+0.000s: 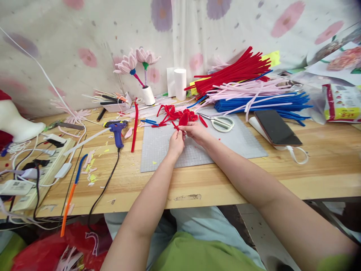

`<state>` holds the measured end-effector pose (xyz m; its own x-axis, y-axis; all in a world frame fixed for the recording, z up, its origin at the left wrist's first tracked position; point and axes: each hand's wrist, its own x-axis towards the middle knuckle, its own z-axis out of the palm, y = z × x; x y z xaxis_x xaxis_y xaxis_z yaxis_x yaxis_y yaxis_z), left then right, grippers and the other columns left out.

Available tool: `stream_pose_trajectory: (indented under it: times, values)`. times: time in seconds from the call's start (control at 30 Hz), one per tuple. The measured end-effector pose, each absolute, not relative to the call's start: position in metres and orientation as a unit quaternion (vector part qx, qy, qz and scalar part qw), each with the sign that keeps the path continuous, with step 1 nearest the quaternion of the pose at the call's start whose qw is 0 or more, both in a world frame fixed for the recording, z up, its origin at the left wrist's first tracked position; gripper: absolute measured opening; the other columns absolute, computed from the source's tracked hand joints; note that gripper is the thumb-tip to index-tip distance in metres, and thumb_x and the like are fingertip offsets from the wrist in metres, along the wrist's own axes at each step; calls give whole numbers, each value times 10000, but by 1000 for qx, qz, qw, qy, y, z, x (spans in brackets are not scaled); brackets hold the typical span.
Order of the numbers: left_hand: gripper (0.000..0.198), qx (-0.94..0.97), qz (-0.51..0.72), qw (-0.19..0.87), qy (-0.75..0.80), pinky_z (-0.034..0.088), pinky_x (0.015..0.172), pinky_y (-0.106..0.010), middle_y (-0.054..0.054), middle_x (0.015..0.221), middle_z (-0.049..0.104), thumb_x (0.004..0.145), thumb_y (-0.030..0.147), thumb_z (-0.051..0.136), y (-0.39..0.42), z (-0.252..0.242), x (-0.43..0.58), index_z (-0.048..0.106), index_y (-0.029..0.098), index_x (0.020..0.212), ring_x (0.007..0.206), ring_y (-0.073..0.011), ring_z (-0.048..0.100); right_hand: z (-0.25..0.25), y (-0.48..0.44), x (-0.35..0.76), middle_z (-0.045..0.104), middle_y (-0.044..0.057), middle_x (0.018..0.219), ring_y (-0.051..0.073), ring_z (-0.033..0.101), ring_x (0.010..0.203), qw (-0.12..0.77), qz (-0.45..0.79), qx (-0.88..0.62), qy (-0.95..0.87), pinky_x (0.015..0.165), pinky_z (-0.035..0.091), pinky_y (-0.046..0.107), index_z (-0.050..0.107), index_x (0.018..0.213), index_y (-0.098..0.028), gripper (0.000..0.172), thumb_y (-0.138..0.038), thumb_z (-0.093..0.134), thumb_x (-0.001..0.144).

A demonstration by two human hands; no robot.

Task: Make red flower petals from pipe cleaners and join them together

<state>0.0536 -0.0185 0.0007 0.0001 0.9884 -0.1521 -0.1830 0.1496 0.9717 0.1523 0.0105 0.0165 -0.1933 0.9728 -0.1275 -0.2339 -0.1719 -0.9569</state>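
Both of my hands meet over the grey cutting mat [239, 145]. My left hand [176, 144] is closed in a pinch at the lower end of a red pipe cleaner petal [184, 119]. Beside it, my right hand [194, 132] grips the same petal, its fingertips close to the left ones. Just behind lies a tangle of bent red pipe cleaners [169, 112]. White-handled scissors [222, 123] rest to the right of my right hand, near a small loose red piece [203, 121].
A blue glue gun [117, 132] with a black cord lies left of the mat. Bundles of red [234, 71], pink and blue pipe cleaners [262, 102] are piled at the back right. A phone [278, 128] lies right. A power strip [46, 173] with tangled cables occupies the left.
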Motion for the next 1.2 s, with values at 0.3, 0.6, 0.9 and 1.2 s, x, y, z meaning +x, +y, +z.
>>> stream_pose_trajectory:
  times: [0.3, 0.6, 0.9, 1.2]
  values:
    - [290, 296, 488, 737, 362, 275, 416, -161, 40, 549, 384, 899, 291, 354, -26, 15, 51, 493, 122, 709, 420, -27, 311, 17, 8, 158, 491, -45, 447, 44, 373, 376, 443, 674, -414, -422, 393, 233, 219, 558, 642, -140, 264, -284, 754, 540]
    - [287, 263, 566, 639, 449, 251, 371, -156, 56, 513, 349, 901, 229, 350, -27, 12, 63, 438, 147, 641, 384, -29, 274, 7, 10, 147, 511, -32, 491, 68, 409, 482, 496, 542, -471, -488, 479, 290, 232, 599, 639, -118, 309, -361, 740, 510]
    - [282, 116, 485, 815, 294, 253, 360, -67, 52, 519, 326, 891, 239, 394, -23, 21, 44, 483, 117, 653, 387, 7, 281, 16, 7, 152, 507, -26, 584, 57, 377, 508, 427, 577, -406, -565, 487, 269, 221, 605, 764, -122, 424, -516, 637, 608]
    - [177, 344, 461, 703, 418, 406, 461, -161, -17, 623, 612, 813, 271, 542, -25, 17, 36, 606, 112, 767, 468, -46, 509, 18, 9, 169, 444, -24, 558, 69, 371, 528, 374, 447, -426, -692, 510, 274, 229, 486, 604, -149, 475, -612, 484, 713]
